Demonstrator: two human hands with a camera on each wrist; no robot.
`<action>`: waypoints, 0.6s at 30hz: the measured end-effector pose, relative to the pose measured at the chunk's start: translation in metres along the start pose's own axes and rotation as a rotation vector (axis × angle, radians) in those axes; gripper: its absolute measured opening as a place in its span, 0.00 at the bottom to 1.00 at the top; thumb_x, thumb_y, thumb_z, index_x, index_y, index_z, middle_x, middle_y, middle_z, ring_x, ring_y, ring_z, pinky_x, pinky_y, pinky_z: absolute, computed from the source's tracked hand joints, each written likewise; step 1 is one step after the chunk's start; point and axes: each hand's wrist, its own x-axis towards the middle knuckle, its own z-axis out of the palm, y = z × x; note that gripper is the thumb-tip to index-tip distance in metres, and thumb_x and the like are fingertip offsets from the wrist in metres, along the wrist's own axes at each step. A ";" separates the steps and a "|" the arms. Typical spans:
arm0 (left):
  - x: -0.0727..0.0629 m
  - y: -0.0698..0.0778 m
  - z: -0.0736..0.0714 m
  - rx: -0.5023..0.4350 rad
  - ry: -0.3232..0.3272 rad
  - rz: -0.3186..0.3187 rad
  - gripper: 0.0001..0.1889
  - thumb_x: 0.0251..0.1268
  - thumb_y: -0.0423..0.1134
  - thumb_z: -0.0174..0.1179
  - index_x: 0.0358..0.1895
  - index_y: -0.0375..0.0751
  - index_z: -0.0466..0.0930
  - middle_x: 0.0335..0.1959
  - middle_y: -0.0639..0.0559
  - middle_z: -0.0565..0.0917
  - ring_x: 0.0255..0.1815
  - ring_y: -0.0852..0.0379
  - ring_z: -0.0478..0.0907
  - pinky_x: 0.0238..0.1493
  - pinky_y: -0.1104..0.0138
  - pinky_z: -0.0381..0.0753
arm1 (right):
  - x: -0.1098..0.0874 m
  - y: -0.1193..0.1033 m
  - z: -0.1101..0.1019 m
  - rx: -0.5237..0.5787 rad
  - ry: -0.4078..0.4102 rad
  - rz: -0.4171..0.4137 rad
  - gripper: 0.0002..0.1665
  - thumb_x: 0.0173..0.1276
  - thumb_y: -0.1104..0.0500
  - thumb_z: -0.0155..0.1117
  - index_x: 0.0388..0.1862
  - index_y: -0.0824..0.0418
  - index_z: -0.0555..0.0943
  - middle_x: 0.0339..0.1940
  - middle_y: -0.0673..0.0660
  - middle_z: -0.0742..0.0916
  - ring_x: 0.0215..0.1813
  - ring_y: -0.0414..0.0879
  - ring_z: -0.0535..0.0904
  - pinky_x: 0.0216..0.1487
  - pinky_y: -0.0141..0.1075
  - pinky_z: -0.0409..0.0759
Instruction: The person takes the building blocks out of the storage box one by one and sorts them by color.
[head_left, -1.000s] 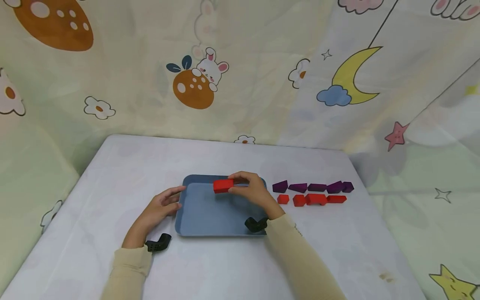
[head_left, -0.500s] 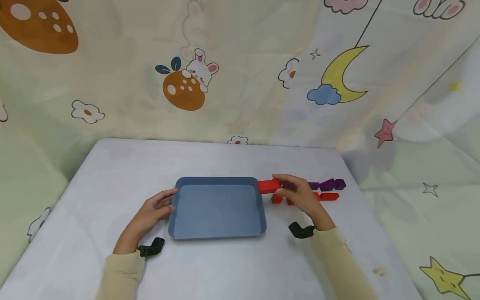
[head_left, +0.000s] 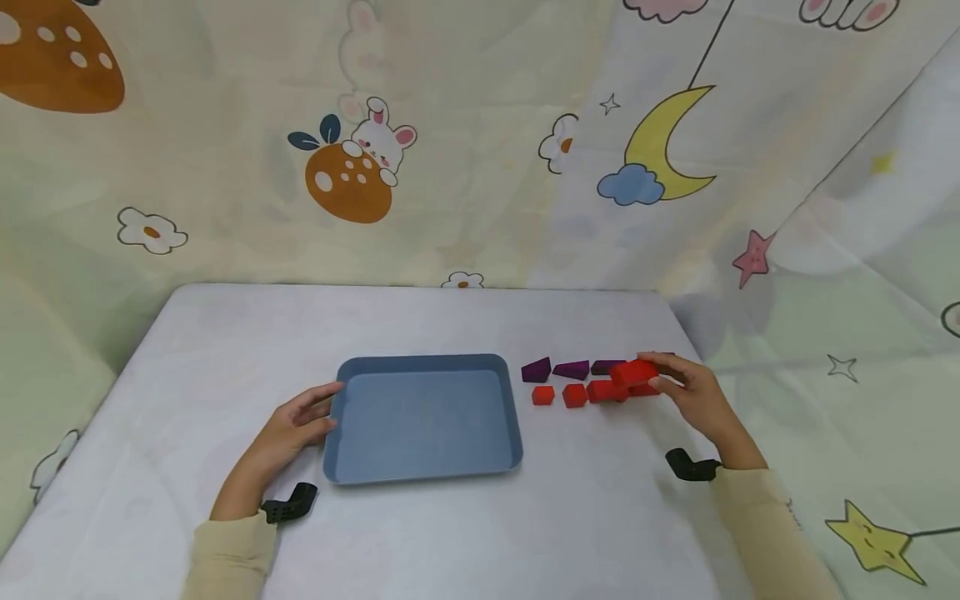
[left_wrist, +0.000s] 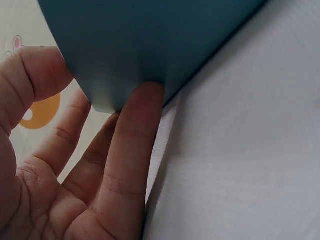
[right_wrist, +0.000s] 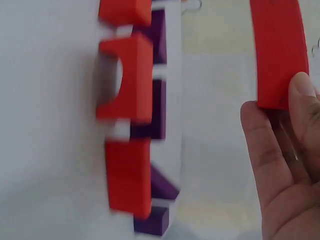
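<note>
My right hand (head_left: 693, 396) pinches a red rectangular block (head_left: 632, 372) between thumb and fingers, over the right part of the block rows in the head view. In the right wrist view the block (right_wrist: 279, 52) stands out beyond my thumb and fingertips. Beneath it runs a row of red blocks (head_left: 574, 396), among them an arch-shaped block (right_wrist: 134, 77). My left hand (head_left: 288, 427) holds the left edge of a shallow blue-grey tray (head_left: 423, 478); in the left wrist view one digit presses the tray's outer wall (left_wrist: 130, 55) while another hooks past its rim.
Behind the red row lies a row of purple blocks (head_left: 572, 370) of differing shapes, its right end hidden by my hand and the held block. A white-covered table (head_left: 450, 542) bears everything. A patterned cloth (head_left: 480, 167) hangs along the back and sides.
My right hand has carried the red block from over the tray rightward to above the block rows. My left hand stays at the tray's left edge. The head view has turned slightly right.
</note>
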 end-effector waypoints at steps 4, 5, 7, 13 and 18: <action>0.000 -0.001 0.000 0.009 0.003 -0.006 0.34 0.80 0.35 0.62 0.84 0.34 0.63 0.83 0.27 0.63 0.80 0.29 0.63 0.53 0.68 0.84 | -0.008 0.021 -0.017 -0.059 0.045 0.024 0.25 0.77 0.72 0.65 0.70 0.74 0.79 0.66 0.80 0.81 0.57 0.12 0.70 0.54 0.15 0.73; 0.000 -0.001 0.000 0.011 0.005 -0.006 0.34 0.80 0.35 0.62 0.83 0.33 0.63 0.83 0.27 0.63 0.80 0.29 0.63 0.53 0.68 0.84 | -0.009 0.027 -0.020 -0.071 0.056 0.028 0.25 0.76 0.72 0.65 0.70 0.74 0.79 0.66 0.80 0.81 0.56 0.11 0.70 0.54 0.15 0.73; -0.001 0.000 -0.001 0.015 0.010 -0.008 0.34 0.79 0.35 0.63 0.83 0.33 0.64 0.82 0.27 0.63 0.79 0.32 0.65 0.53 0.68 0.84 | -0.012 0.039 -0.025 -0.093 0.077 0.051 0.24 0.78 0.71 0.64 0.71 0.74 0.78 0.66 0.81 0.81 0.55 0.10 0.69 0.53 0.14 0.73; -0.001 0.000 -0.001 0.010 0.010 0.005 0.34 0.79 0.34 0.62 0.83 0.31 0.63 0.82 0.26 0.63 0.70 0.65 0.74 0.53 0.69 0.84 | -0.017 0.075 -0.037 -0.129 0.143 0.154 0.26 0.80 0.70 0.62 0.74 0.73 0.76 0.70 0.80 0.79 0.56 0.27 0.79 0.52 0.13 0.72; 0.000 0.001 0.001 -0.002 0.003 0.006 0.34 0.80 0.34 0.62 0.83 0.30 0.63 0.81 0.24 0.63 0.61 0.81 0.73 0.53 0.69 0.84 | -0.018 0.100 -0.044 -0.147 0.148 0.237 0.27 0.82 0.69 0.61 0.76 0.72 0.75 0.72 0.79 0.78 0.61 0.49 0.80 0.51 0.13 0.73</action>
